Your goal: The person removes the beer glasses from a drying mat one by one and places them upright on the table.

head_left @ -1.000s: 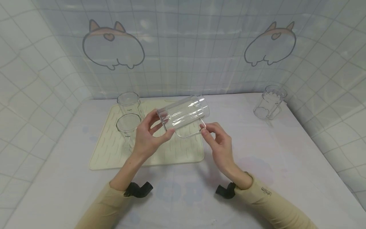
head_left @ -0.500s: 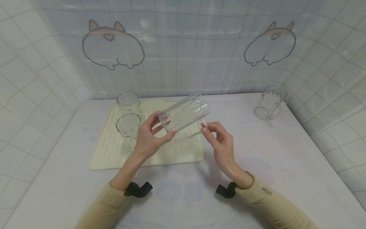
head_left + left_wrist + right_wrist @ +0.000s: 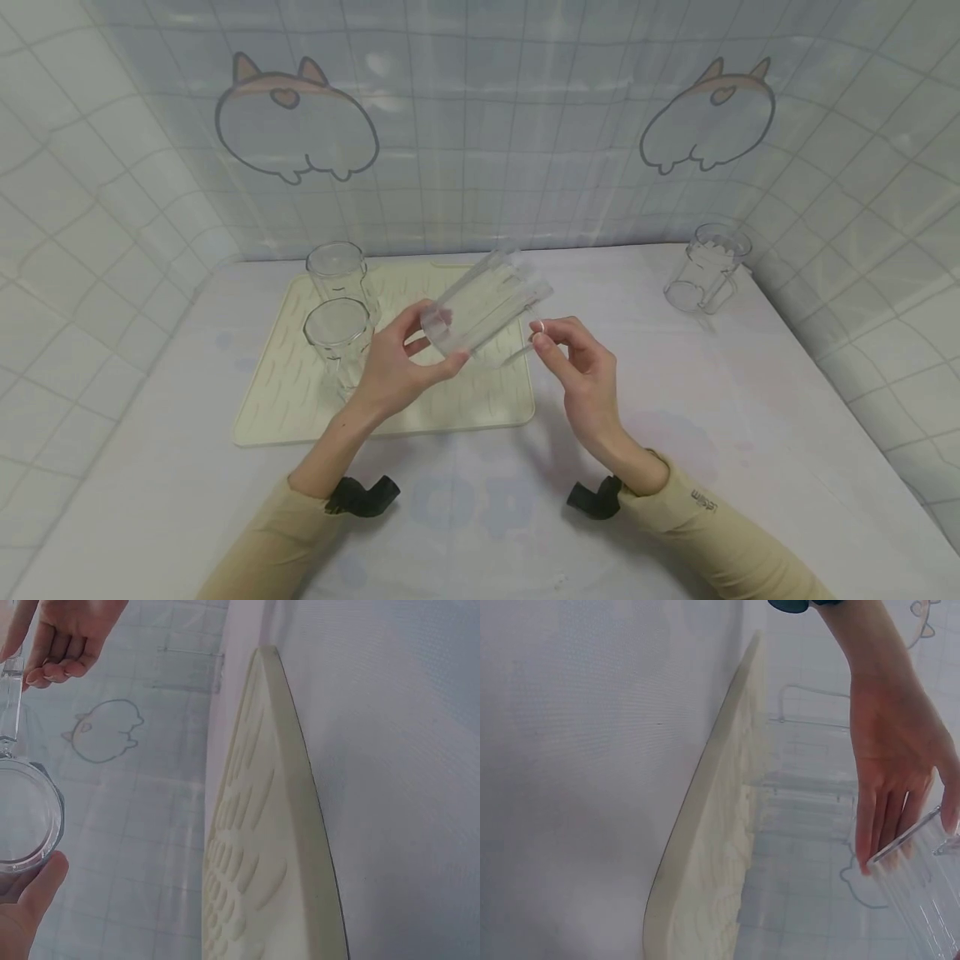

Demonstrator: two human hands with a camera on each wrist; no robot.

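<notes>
Above a mat (image 3: 450, 408), the left hand (image 3: 400, 367) grips a mug (image 3: 484, 313); the right hand (image 3: 588, 379) pinches its handle (image 3: 517, 355). Only the head view shows the far-right mug (image 3: 702, 271).

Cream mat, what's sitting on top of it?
Two clear mugs stand upright on the mat, towards its left. A third mug is held tilted in the air. The left hand covers part of the mat, so anything there can't be seen.
</notes>
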